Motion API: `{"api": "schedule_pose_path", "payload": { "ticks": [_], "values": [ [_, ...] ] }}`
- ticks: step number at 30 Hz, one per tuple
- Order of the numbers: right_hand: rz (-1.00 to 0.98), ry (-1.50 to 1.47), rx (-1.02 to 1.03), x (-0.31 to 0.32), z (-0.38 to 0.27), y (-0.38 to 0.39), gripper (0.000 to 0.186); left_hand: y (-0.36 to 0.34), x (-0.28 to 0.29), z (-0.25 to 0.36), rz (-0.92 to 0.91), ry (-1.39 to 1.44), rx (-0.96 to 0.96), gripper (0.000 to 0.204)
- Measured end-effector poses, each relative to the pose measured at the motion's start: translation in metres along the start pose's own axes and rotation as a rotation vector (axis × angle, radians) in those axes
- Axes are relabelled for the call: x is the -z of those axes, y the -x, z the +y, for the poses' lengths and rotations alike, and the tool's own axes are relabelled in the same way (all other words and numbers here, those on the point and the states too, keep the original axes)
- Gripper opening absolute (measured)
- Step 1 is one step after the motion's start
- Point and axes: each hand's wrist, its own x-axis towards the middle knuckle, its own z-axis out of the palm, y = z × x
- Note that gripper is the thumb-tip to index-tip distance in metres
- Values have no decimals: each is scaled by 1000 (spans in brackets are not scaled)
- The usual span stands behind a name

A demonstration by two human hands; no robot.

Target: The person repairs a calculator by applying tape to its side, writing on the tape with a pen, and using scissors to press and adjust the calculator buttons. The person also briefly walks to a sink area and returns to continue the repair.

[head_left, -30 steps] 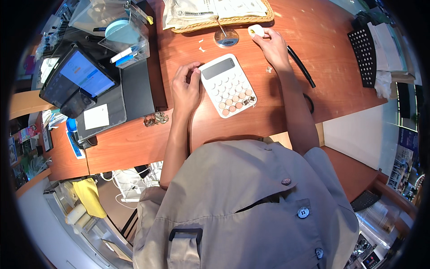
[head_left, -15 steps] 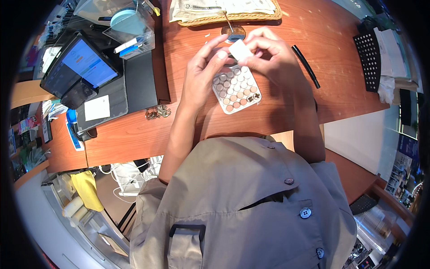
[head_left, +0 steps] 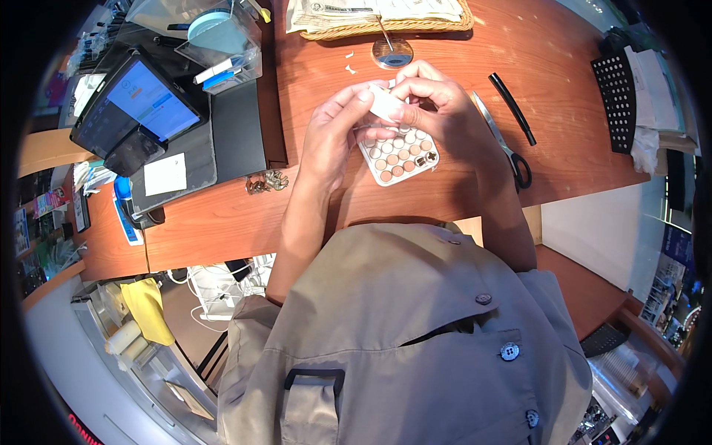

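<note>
A small white piece, like folded paper or a sticker, is pinched between both my hands. My left hand has its thumb and fingers closed on its left side. From the other side, my right hand grips it between thumb and bent fingers. Just below them lies a white square tray with rows of round pale and peach-coloured discs and a few dark-marked pieces near one corner. My fingers cover the tray's far-left part. Scissors with black handles lie beside my right forearm, which partly hides them.
A black pen-like stick lies right of the scissors. Beyond my hands stand a round-based metal spike and a wicker basket with printed papers. White scraps lie near the spike. A tablet and coiled metal bits are left.
My hands have drawn closer together around the white piece, which has tilted and come slightly nearer. The scissors now show beside my right forearm. The tablet's screen has changed.
</note>
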Motion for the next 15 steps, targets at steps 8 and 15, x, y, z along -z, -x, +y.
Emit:
{"api": "schedule_pose_path", "payload": {
  "ticks": [8,15],
  "values": [
    [-27,-243,-100,-7,10,4,13,6,0,-4,-3,-145,-37,42],
    [-30,-279,-18,-16,26,2,18,7,12,-6,-76,217,24,51]
  ]
}}
